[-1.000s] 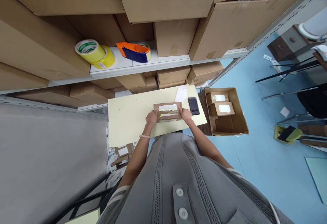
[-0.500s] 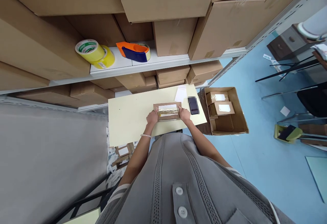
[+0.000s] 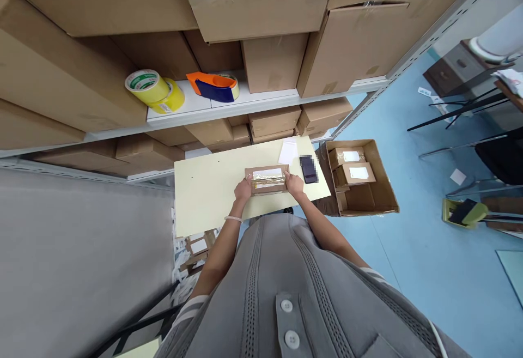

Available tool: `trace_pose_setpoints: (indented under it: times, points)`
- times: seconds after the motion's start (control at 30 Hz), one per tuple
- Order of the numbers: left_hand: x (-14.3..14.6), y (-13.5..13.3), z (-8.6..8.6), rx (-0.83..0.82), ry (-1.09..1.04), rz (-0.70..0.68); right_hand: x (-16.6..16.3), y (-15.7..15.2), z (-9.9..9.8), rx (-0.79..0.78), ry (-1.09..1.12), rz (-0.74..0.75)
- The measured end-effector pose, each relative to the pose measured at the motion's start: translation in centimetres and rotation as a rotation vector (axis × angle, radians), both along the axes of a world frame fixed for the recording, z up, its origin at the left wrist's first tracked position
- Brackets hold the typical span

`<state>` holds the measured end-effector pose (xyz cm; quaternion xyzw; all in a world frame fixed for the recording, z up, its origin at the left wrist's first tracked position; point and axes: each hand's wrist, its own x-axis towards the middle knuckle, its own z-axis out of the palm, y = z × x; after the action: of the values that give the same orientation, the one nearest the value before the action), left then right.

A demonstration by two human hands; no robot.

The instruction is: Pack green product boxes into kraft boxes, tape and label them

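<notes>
A small cardboard box (image 3: pixel 267 188) with a white label and shiny clear tape across its top is at the front of the cream tabletop (image 3: pixel 204 194). My left hand (image 3: pixel 243 188) grips its left end, fingers closed around the edge. On the opposite end, my right hand (image 3: pixel 294 183) is closed on the box too. Just to the right of that hand lies a dark phone (image 3: pixel 308 169), partly blurred out. White paper (image 3: pixel 288 152) rests behind the box. The undersides of the box and of my fingers are hidden.
A shelf (image 3: pixel 261 101) behind the table carries large cartons, yellow tape rolls (image 3: pixel 157 92) and an orange-and-blue tape dispenser (image 3: pixel 214 86). On the blue floor to the right stands an open carton (image 3: pixel 386 183) holding labelled boxes (image 3: pixel 353 173). More small parcels (image 3: pixel 199 246) lie low at left.
Both hands keep their hold on the cardboard box, which has barely moved. The view has tilted slightly, so the shelf appears a little lower.
</notes>
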<state>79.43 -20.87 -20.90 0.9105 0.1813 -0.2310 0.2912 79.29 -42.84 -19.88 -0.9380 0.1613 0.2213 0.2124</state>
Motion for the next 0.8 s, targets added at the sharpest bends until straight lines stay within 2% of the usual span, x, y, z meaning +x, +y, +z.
trace_pose_setpoints:
  times: [0.2, 0.3, 0.37, 0.47, 0.57, 0.63, 0.8]
  points:
    - [-2.0, 0.5, -0.3, -0.126, -0.042, 0.029, -0.9, -1.0, 0.2, 0.143, 0.044, -0.015]
    - [-3.0, 0.7, -0.7, -0.226, -0.074, 0.12, -1.5, -1.9, 0.2, 0.235, 0.074, -0.053]
    - [-3.5, 0.9, -1.1, -0.366, -0.091, 0.244, -1.9, -2.3, 0.2, 0.37, 0.067, -0.149]
    - [-3.7, 1.1, -1.6, -0.612, -0.111, 0.406, -2.3, -2.5, 0.2, 0.668, 0.014, -0.311]
    - [-3.8, 1.1, -1.7, -0.724, -0.15, 0.493, -2.4, -2.4, 0.1, 0.847, -0.05, -0.393]
    - [-3.8, 0.9, -1.6, -0.738, -0.156, 0.509, -2.3, -2.3, 0.0, 0.847, -0.074, -0.402]
    - [-4.0, 0.5, -1.8, -0.688, -0.208, 0.433, -2.7, -2.1, -1.0, 0.637, -0.054, -0.337]
